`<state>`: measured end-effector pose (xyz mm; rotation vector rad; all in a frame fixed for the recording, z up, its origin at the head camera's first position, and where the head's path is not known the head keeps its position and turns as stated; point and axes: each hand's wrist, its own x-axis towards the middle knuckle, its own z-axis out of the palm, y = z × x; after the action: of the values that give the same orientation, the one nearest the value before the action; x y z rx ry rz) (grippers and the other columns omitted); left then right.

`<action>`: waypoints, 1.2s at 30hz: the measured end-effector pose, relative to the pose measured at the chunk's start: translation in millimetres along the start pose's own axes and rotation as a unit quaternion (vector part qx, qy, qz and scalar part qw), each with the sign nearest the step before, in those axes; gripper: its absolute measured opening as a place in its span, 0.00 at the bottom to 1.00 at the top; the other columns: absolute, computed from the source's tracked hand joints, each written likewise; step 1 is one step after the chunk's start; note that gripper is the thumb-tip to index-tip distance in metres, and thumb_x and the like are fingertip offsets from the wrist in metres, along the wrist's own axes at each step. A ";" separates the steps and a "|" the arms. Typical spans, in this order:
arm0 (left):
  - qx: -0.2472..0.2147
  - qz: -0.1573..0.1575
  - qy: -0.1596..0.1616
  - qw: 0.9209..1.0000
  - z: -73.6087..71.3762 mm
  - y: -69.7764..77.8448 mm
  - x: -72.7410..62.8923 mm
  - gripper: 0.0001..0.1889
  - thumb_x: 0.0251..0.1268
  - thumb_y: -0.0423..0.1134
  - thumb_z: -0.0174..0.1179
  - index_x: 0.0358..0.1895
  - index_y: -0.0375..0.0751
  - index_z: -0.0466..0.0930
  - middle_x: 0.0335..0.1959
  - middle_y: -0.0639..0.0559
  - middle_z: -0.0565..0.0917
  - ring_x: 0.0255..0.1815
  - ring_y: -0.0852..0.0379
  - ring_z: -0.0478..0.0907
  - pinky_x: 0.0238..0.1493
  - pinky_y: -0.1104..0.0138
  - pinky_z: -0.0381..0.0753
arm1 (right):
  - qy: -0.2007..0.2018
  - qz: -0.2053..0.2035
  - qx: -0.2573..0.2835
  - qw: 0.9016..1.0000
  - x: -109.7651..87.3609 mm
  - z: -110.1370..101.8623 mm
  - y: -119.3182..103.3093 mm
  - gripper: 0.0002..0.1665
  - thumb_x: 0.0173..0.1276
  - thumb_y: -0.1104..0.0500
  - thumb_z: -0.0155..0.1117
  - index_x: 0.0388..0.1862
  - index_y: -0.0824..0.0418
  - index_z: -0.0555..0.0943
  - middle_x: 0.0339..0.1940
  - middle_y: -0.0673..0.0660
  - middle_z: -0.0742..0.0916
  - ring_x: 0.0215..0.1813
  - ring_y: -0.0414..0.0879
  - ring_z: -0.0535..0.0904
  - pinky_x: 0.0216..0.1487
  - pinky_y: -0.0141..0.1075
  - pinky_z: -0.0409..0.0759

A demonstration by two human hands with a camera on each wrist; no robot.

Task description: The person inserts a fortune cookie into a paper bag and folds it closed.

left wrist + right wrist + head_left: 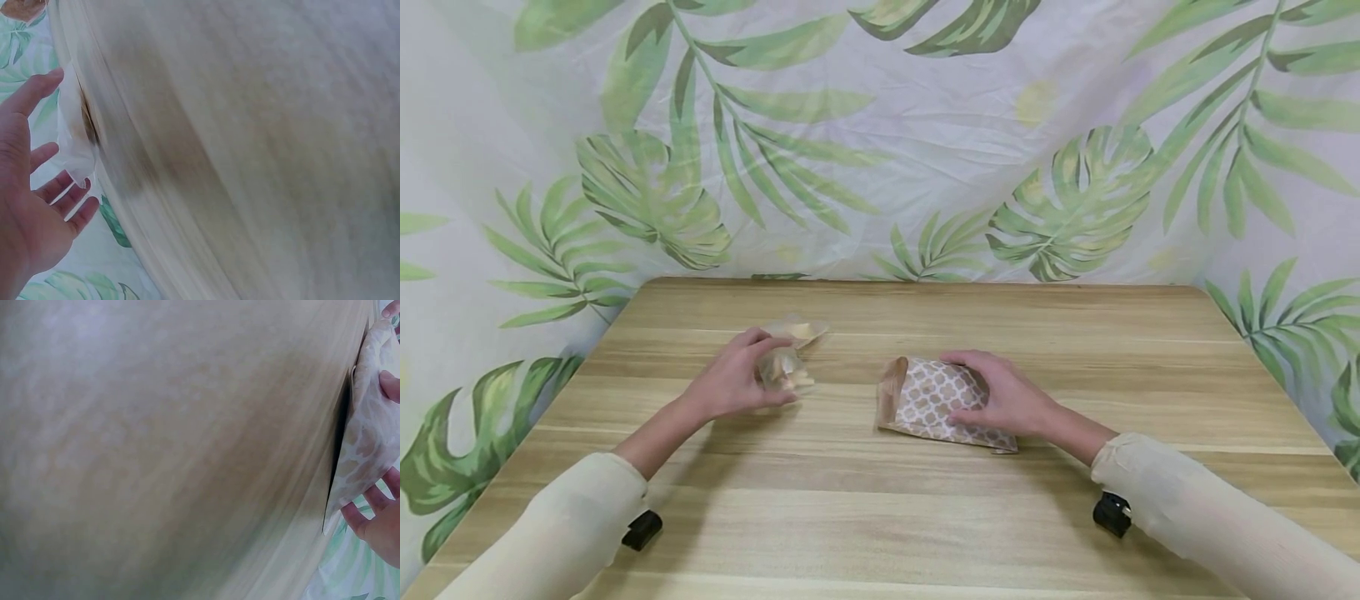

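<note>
Paper bag (928, 400), brown with white lattice, lies long-axis crosswise mid-frame, mouth leftward, right hand (1009, 402) gripping it, left hand (730, 379) loosely spread.

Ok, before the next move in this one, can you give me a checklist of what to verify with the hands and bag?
1. Right hand holding the patterned paper bag: ok.
2. Left hand at the clear plastic packaging: ok.
3. Left hand's grip secure: cannot tell.
4. Paper bag upright: not ok, it lies on the table.
5. Bag's end nearer the left hand fully open: cannot tell.
6. Gap between packaging and bag unobstructed: ok.
</note>
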<state>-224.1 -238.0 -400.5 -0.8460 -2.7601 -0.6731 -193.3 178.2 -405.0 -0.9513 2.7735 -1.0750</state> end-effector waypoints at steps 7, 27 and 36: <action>-0.004 -0.028 -0.009 1.000 -0.4 -2.7 -1.1 0.39 0.46 0.46 0.82 0.62 0.29 0.80 0.51 0.35 0.80 0.49 0.40 0.78 0.46 0.47 0.80 | -0.001 -0.001 0.002 1.000 -0.1 0.0 0.1 0.49 0.55 0.55 0.85 0.73 0.65 0.73 0.71 0.62 0.80 0.72 0.61 0.73 0.73 0.56 0.69; -0.005 -0.026 -0.033 0.999 -0.6 7.8 1.1 0.36 0.48 0.41 0.78 0.62 0.29 0.80 0.52 0.34 0.81 0.50 0.38 0.81 0.50 0.44 0.82 | 0.000 -0.006 -0.003 1.000 0.3 0.9 -0.5 0.48 0.54 0.55 0.86 0.72 0.65 0.74 0.70 0.62 0.80 0.72 0.61 0.74 0.73 0.56 0.70; -0.011 -0.001 -0.019 1.000 2.8 14.2 5.9 0.36 0.46 0.42 0.79 0.61 0.32 0.81 0.54 0.39 0.83 0.54 0.38 0.82 0.53 0.43 0.82 | 0.002 -0.011 -0.002 1.000 0.9 0.9 -0.1 0.48 0.55 0.56 0.85 0.72 0.66 0.74 0.70 0.63 0.80 0.72 0.61 0.74 0.73 0.56 0.70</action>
<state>-221.0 -223.3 -396.1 -0.8707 -2.7918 -0.6966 -193.8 177.1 -405.5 -0.9850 2.7756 -1.0757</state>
